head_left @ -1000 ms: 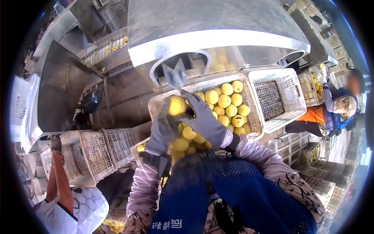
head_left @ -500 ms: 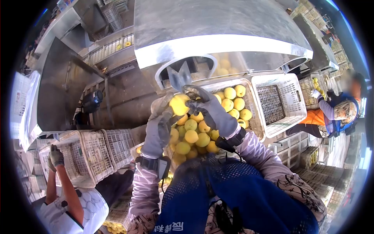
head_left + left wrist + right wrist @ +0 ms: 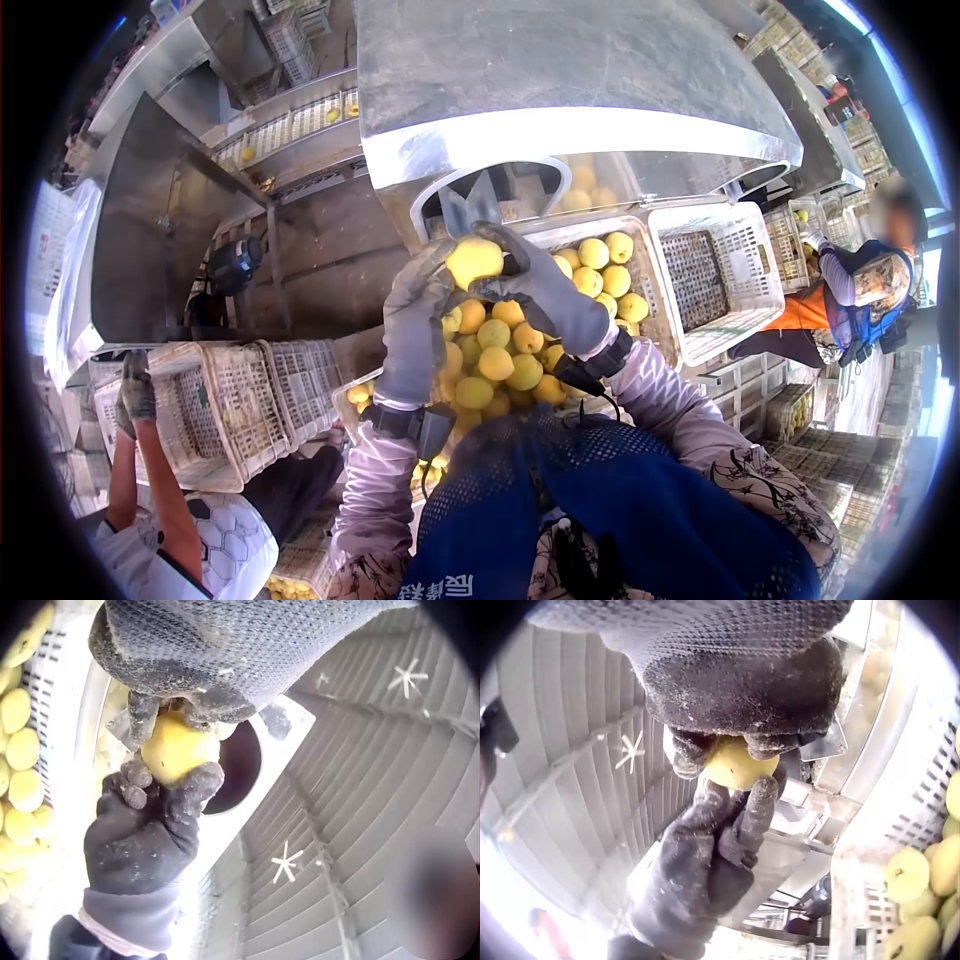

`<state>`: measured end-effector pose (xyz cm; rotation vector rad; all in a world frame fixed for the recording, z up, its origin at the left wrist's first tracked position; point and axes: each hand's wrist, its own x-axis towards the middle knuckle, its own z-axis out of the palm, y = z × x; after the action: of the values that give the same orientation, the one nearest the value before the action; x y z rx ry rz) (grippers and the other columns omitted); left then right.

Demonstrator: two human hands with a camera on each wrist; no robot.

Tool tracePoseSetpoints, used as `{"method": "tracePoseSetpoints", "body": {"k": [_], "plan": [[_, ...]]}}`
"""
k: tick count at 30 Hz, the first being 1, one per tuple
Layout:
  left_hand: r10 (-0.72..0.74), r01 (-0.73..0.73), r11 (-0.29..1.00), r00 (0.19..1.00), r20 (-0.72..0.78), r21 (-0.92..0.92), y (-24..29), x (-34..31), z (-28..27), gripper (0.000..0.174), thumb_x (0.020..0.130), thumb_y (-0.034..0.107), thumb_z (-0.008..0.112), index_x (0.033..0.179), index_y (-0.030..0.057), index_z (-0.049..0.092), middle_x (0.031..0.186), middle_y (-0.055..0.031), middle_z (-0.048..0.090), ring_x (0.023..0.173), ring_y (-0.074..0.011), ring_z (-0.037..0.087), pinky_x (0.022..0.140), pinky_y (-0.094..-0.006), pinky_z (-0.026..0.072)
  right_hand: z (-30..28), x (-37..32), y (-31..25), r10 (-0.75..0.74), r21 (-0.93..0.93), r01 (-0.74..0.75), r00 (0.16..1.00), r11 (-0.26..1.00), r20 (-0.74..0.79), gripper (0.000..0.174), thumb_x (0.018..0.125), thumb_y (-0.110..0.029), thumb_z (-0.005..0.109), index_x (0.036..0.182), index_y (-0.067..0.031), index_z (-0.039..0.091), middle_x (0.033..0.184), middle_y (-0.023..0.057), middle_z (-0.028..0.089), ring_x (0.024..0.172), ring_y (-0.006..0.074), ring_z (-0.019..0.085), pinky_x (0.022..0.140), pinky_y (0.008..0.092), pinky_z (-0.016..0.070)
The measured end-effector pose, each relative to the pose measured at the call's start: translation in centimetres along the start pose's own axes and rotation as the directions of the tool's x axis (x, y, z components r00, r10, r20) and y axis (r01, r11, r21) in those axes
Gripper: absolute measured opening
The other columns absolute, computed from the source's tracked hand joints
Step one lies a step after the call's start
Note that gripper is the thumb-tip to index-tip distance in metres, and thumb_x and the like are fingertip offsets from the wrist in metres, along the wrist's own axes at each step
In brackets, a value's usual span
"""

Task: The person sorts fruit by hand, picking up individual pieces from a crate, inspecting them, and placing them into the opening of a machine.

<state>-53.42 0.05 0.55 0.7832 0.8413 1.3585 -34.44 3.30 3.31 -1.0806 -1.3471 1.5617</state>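
A yellow round fruit (image 3: 474, 262) is held between both gloved hands, above the near end of a white crate (image 3: 652, 290) of similar fruit. The left hand (image 3: 418, 318) grips it from the left side, its thumb and fingers bent round it. From the other side the right hand (image 3: 552, 290) pinches it with fingertips and thumb. In the left wrist view the fruit (image 3: 178, 750) sits between the fingertips of both hands; in the right wrist view part of the fruit (image 3: 739, 763) shows between the gloves. Loose fruit (image 3: 495, 363) lies beneath the hands.
A metal machine (image 3: 580, 70) with rounded openings stands just beyond the hands. An empty white crate (image 3: 715, 270) is at the right, with a person (image 3: 860, 285) past it. At the left, another person's arms (image 3: 165, 480) reach to stacked crates (image 3: 240, 400).
The hands have come together round the fruit, with the right hand now on it. Its surface faces differently. The left-hand person's hands shifted on the crate, and the view moved slightly.
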Motion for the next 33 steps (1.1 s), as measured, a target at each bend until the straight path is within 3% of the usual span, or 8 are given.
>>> {"method": "tracePoseSetpoints", "body": {"k": [4,9,17,18,20,24,29,33], "plan": [[-0.136,0.122,0.963,0.990,-0.043,-0.239,0.6,0.2,0.6,0.039,0.103,-0.001,0.055,0.141,0.0043,0.059,0.134,-0.0091,0.067,0.121,-0.0193,0.063,0.102,-0.0355,0.0546,-0.5,0.6,-0.8,0.105,0.222,-0.130,0.987,0.966,0.122,0.078,0.081,-0.007,0.084,0.151,-0.0070,0.048,0.135,0.0101,0.062,0.115,0.0200,0.064,0.093,0.0319,0.0544],[-0.120,0.111,0.980,0.992,-0.042,-0.167,-2.4,-0.4,-2.1,0.039,0.102,0.001,0.057,0.141,0.0037,0.058,0.132,-0.0110,0.067,0.121,-0.0223,0.065,0.100,-0.0379,0.0565,0.3,3.3,1.0,-0.352,-0.742,0.091,0.914,0.665,-0.203,0.073,0.074,-0.025,0.090,0.134,-0.0048,0.054,0.128,0.0201,0.063,0.107,0.0384,0.067,0.088,0.0468,0.0559],[-0.433,0.501,0.823,0.858,-0.277,0.266,-7.7,-8.9,-4.4,0.044,0.097,0.015,0.070,0.138,0.0017,0.060,0.126,-0.0108,0.067,0.114,-0.0215,0.065,0.097,-0.0342,0.0538,2.4,10.6,1.6,-0.214,-0.649,-0.177,0.853,0.740,-0.476,0.073,0.076,-0.043,0.087,0.124,0.0031,0.058,0.119,0.0259,0.065,0.105,0.0400,0.069,0.088,0.0481,0.0570],[-0.445,0.515,0.816,0.850,-0.282,0.263,-8.1,-9.0,-4.4,0.044,0.097,0.015,0.070,0.138,0.0017,0.060,0.126,-0.0108,0.067,0.114,-0.0215,0.065,0.097,-0.0342,0.0538,2.7,11.4,2.4,-0.436,-0.782,-0.118,0.775,0.612,-0.458,0.066,0.078,-0.041,0.086,0.118,0.0054,0.061,0.108,0.0235,0.070,0.096,0.0364,0.072,0.084,0.0441,0.0587],[-0.159,0.090,0.472,0.987,-0.016,0.877,-9.0,-9.3,-3.4,0.059,0.092,0.022,0.075,0.143,0.0021,0.054,0.137,-0.0206,0.060,0.123,-0.0358,0.061,0.103,-0.0436,0.0519,1.3,11.1,-0.2,-0.245,-0.629,-0.036,0.902,0.776,-0.355,0.054,0.082,-0.034,0.085,0.115,0.0018,0.064,0.092,0.0184,0.073,0.078,0.0359,0.071,0.073,0.0407,0.0581],[-0.222,-0.135,0.287,0.954,0.203,0.949,-12.6,-9.4,-1.9,0.081,0.088,0.035,0.077,0.156,0.0106,0.041,0.150,-0.0316,0.044,0.129,-0.0492,0.051,0.105,-0.0504,0.0475,-0.7,5.1,-1.9,-0.116,-0.405,-0.015,0.948,0.914,-0.296,0.059,0.080,-0.025,0.087,0.125,-0.0005,0.058,0.105,0.0210,0.070,0.085,0.0343,0.067,0.073,0.0433,0.0542],[-0.179,-0.305,0.139,0.928,0.326,0.942,-15.4,-9.5,-3.8,0.079,0.088,0.040,0.077,0.155,0.0158,0.042,0.148,-0.0315,0.044,0.122,-0.0490,0.056,0.098,-0.0510,0.0512,-6.8,-5.2,8.5,0.237,-0.880,-0.152,0.970,0.450,-0.046,0.056,0.085,-0.030,0.078,0.132,-0.0080,0.057,0.117,0.0201,0.065,0.105,0.0381,0.065,0.086,0.0486,0.0547],[-0.301,-0.199,0.149,0.924,0.236,0.969,-15.3,-8.8,-3.3,0.077,0.088,0.041,0.077,0.152,0.0154,0.045,0.140,-0.0275,0.049,0.115,-0.0472,0.060,0.095,-0.0515,0.0524,-5.1,-6.6,14.8,0.076,-0.933,0.085,0.990,0.349,0.119,0.044,0.084,-0.029,0.075,0.120,-0.0066,0.067,0.111,0.0191,0.067,0.105,0.0372,0.066,0.083,0.0472,0.0558]]}}
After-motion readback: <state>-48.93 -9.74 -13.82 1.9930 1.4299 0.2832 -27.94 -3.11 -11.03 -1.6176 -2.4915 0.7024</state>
